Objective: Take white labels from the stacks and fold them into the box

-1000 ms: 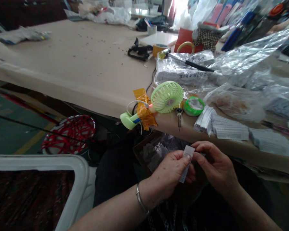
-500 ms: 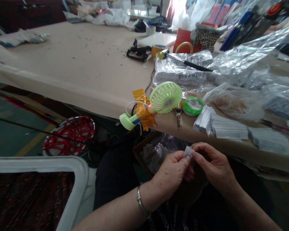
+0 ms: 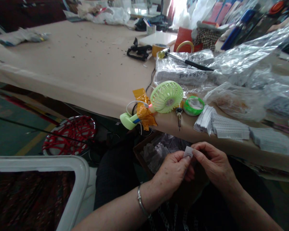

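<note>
A small white label sticks up between my two hands, above the lap. My left hand pinches its lower part between thumb and curled fingers. At the label's right edge, the thumb and forefinger of my right hand are closed on it. Below and behind the hands stands a cardboard box with clear plastic pieces inside. On the table edge lie stacks of white labels. A soldering iron points over that edge, beside a green round container.
A light green fan is fixed to the table with orange tape. Behind it lie a hammer, plastic-wrapped packs and a tape roll. A red-wrapped stool and a white-rimmed tub stand at left.
The label tilts slightly more upright between my fingers. Both hands stay in almost the same place, and the view shifts very slightly.
</note>
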### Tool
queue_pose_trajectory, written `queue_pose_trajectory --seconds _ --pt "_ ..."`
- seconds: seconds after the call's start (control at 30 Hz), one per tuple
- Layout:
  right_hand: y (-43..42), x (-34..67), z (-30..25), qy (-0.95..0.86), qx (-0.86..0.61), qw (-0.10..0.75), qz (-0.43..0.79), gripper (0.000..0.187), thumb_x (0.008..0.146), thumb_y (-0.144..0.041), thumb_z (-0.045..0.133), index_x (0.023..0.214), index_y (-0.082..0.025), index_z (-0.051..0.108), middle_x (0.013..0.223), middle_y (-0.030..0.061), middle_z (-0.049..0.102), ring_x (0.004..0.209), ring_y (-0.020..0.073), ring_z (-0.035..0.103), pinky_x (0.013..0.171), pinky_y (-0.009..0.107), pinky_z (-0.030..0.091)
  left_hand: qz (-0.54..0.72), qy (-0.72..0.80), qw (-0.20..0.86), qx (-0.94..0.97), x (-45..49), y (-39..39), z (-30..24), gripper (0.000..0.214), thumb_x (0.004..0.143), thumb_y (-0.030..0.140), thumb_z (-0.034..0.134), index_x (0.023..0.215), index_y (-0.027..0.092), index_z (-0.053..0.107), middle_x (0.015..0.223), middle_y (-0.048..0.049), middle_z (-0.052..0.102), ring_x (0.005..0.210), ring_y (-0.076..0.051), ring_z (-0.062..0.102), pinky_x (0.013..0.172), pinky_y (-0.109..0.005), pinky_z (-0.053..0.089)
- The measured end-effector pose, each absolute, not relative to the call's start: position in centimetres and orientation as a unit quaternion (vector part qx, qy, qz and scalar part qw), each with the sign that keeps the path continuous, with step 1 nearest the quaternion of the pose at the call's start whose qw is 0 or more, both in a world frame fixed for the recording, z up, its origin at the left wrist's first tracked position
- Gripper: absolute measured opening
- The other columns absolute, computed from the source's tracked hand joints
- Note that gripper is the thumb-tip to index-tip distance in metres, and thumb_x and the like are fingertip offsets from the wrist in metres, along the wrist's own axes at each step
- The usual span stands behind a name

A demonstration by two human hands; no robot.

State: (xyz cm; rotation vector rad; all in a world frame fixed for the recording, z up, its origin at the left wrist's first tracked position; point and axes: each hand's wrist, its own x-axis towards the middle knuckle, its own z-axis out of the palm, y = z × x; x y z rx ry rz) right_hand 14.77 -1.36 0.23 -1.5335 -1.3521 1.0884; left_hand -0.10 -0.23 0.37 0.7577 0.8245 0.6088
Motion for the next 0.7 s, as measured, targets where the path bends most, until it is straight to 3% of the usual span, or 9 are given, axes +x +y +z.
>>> queue_pose_trajectory --seconds 0.33,0.63,0.7 --pt "-1.27 14.61 0.06 -0.528 -0.618 0.399 0.426 0.019 0.083 -0.038 0.059 0.081 -0.019 0.061 0.072 -0.0004 0.06 0.062 0.0116 0.053 0.057 0.022 0.043 0.285 0.384 0.805 0.35 -0.05 -0.22 0.56 0.035 0.08 0.049 0.054 0.071 0.015 0.052 0.056 0.0021 0.052 0.048 -0.008 0.048 0.05 -0.021 0.037" --pt "-0.93 14.35 -0.13 -0.502 -0.593 0.44 0.45 0.021 0.079 -0.037 0.064 0.091 -0.02 0.06 0.081 0.0003 0.063 0.069 0.0122 0.058 0.062 0.022 0.048 0.291 0.382 0.807 0.344 0.0 -0.1 0.52 0.032 0.081 0.045 0.054 0.075 0.014 0.055 0.056 0.0023 0.052 0.047 -0.008 0.048 0.048 -0.02 0.037" --pt "-0.77 14.45 -0.28 -0.481 -0.589 0.433 0.484 0.02 0.078 -0.038 0.065 0.086 -0.02 0.061 0.075 -0.0005 0.062 0.064 0.0114 0.057 0.058 0.021 0.046 0.293 0.378 0.814 0.329 -0.06 -0.04 0.43 0.03 0.08 0.044 0.055 0.08 0.014 0.056 0.057 0.0024 0.053 0.048 -0.008 0.05 0.048 -0.02 0.038"
